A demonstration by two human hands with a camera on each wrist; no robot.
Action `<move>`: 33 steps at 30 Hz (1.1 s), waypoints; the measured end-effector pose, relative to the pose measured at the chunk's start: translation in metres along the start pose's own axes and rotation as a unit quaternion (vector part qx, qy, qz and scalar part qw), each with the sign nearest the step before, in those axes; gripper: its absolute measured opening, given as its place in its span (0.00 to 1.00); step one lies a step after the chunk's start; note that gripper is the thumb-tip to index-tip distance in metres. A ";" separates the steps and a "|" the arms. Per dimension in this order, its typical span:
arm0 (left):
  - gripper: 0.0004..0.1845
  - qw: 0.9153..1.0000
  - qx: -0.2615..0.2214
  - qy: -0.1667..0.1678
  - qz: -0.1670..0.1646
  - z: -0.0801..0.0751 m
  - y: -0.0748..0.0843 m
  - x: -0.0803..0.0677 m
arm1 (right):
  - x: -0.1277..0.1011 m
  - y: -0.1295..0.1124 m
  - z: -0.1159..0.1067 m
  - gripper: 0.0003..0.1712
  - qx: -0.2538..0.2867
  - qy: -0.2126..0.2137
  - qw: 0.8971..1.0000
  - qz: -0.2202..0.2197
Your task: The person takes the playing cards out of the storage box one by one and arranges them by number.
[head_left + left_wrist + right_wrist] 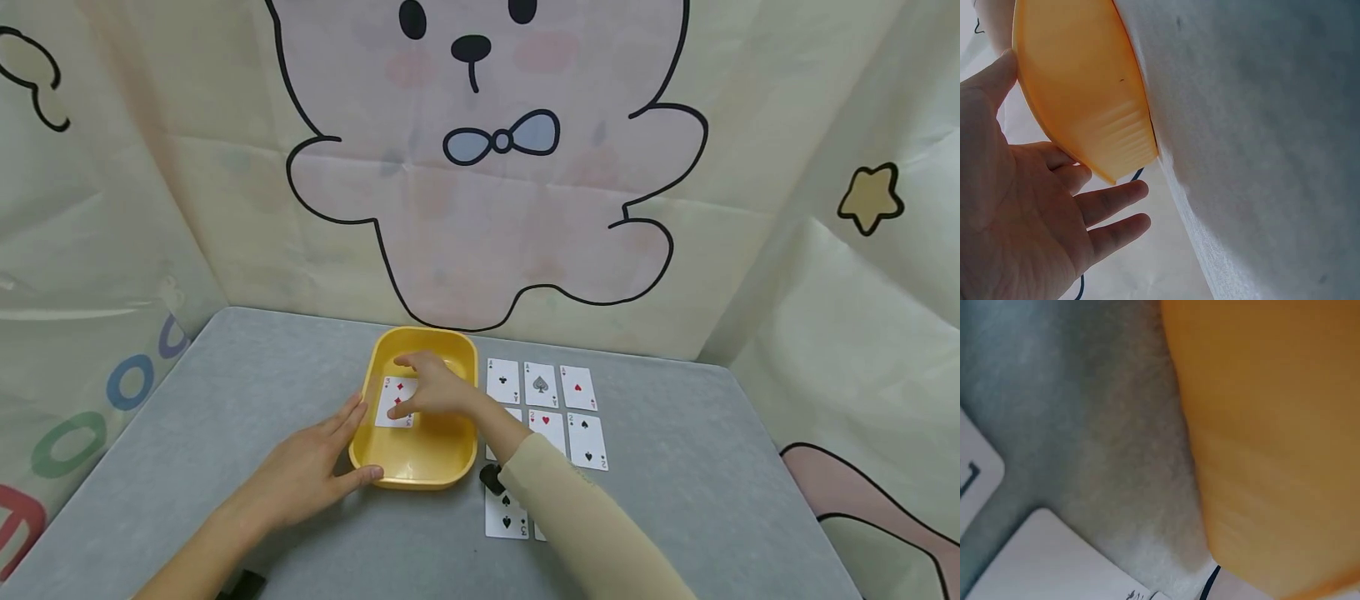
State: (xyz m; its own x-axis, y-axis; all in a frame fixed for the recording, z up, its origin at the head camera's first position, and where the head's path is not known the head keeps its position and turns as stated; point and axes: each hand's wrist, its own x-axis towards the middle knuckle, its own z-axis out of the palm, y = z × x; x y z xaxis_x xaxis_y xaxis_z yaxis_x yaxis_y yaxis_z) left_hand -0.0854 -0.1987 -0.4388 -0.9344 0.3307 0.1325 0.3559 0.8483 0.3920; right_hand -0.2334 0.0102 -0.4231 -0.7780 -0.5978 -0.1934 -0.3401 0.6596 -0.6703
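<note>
L hand (pixel 311 471) open, fingers straight, steadying near-left corner of yellow tray (pixel 450 467) mid-table (pixel 187 433). R hand (pixel 435 392) inside tray, fingers on red card (pixel 395 402); grip unclear. Card rows (pixel 558 412) right of tray.

I count one yellow tray (pixel 390 479) on the desk (pixel 225 400), with one red card (pixel 390 398) inside it. Beside it I see at least eight cards (pixel 587 440) face up in rows; my sleeve hides part of them. Two hands: my left hand (pixel 300 475) and right hand (pixel 435 392).
</note>
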 end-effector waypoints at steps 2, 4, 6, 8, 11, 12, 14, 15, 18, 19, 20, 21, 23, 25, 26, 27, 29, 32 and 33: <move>0.53 1.000 0.001 -0.001 -0.001 0.000 0.000 0.000 | 0.001 0.000 0.002 0.50 -0.018 -0.007 1.000 0.004; 0.53 1.000 0.001 -0.001 -0.002 0.000 0.000 0.000 | 0.002 0.000 0.004 0.50 -0.028 -0.011 1.000 0.006; 0.53 1.000 0.000 -0.001 -0.001 0.001 -0.001 0.000 | 0.003 0.001 0.005 0.50 -0.040 -0.015 0.999 0.005; 0.53 1.000 0.000 -0.001 -0.002 0.001 -0.001 0.000 | 0.005 0.002 0.007 0.49 -0.052 -0.019 0.998 0.003; 0.53 1.000 0.000 0.001 -0.001 0.001 -0.001 0.000 | 0.007 0.004 0.010 0.49 -0.071 -0.022 0.997 0.003; 0.53 1.000 0.000 0.001 -0.001 0.001 -0.001 0.000 | 0.007 0.004 0.010 0.49 -0.080 -0.023 0.997 0.002; 0.53 1.000 -0.001 0.001 -0.001 0.001 -0.001 0.000 | 0.008 0.004 0.012 0.49 -0.104 -0.025 0.994 0.002; 0.53 1.000 -0.001 0.001 0.000 0.001 -0.001 0.000 | 0.008 0.004 0.012 0.49 -0.117 -0.027 0.993 0.002; 0.53 1.000 -0.001 -0.001 -0.001 0.001 -0.002 0.001 | 0.009 0.003 0.011 0.49 -0.153 -0.032 0.988 0.002; 0.53 1.000 -0.001 -0.001 -0.001 0.001 -0.002 0.001 | 0.009 0.003 0.011 0.49 -0.160 -0.033 0.987 0.005; 0.53 1.000 -0.001 -0.002 -0.002 0.001 -0.002 0.001 | 0.009 0.003 0.011 0.49 -0.160 -0.033 0.987 0.009; 0.53 1.000 -0.001 -0.003 -0.003 0.001 -0.001 0.001 | 0.009 0.002 0.011 0.50 -0.160 -0.033 0.987 0.014; 0.53 1.000 -0.002 -0.003 -0.003 0.001 -0.001 0.001 | 0.009 0.002 0.011 0.50 -0.155 -0.031 0.987 0.024; 0.53 1.000 -0.004 -0.003 -0.002 0.001 -0.001 0.001 | 0.009 0.002 0.012 0.50 -0.146 -0.030 0.988 0.036; 0.53 1.000 -0.004 -0.003 -0.002 0.001 -0.001 0.001 | 0.009 0.002 0.012 0.50 -0.142 -0.030 0.989 0.040; 0.53 1.000 -0.005 -0.004 -0.001 0.001 0.000 0.001 | 0.009 0.002 0.012 0.50 -0.139 -0.032 0.989 0.042; 0.53 1.000 -0.007 -0.004 -0.002 0.001 0.000 0.001 | 0.009 0.000 0.012 0.49 -0.134 -0.034 0.989 0.044; 0.53 1.000 -0.008 -0.004 -0.004 0.001 -0.001 0.000 | 0.011 0.000 0.013 0.48 -0.136 -0.033 0.989 0.044; 0.52 1.000 -0.008 -0.004 -0.004 0.001 -0.001 0.000 | 0.011 0.000 0.013 0.48 -0.137 -0.032 0.989 0.044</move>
State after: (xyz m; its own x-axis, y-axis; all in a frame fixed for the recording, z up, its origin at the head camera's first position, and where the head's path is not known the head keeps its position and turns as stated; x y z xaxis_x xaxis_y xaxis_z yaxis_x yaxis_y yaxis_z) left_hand -0.0859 -0.1989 -0.4395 -0.9369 0.3274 0.1228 0.3484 0.8444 0.4069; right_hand -0.2351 -0.0027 -0.4343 -0.7794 -0.5541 -0.2925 -0.4100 0.8040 -0.4306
